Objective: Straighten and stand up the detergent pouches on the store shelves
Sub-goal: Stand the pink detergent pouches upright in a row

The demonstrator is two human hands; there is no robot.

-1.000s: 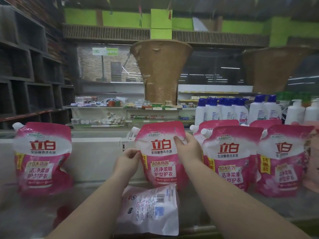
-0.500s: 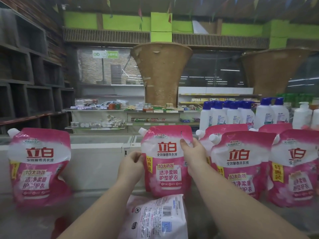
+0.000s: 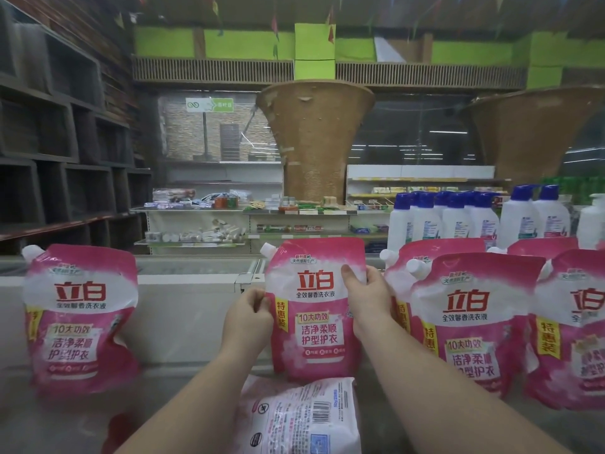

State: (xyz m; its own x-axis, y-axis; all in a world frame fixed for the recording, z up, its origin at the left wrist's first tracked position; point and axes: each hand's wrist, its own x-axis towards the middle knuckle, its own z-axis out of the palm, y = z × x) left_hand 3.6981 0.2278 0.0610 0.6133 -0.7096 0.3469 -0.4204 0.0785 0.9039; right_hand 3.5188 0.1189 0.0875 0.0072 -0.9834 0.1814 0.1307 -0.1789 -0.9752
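Both hands are holding the middle pouch (image 3: 316, 309) upright on the shelf (image 3: 183, 378): the left hand (image 3: 248, 317) is pinching its left edge with curled fingers, the right hand (image 3: 368, 294) is gripping its upper right side, thumb on the front. Another pouch (image 3: 301, 417) is lying flat, back up, just in front. If released early, the soft pouch is likely to be slumping forward onto the flat one, or leaning into the neighbour pouch (image 3: 471, 326) on the right.
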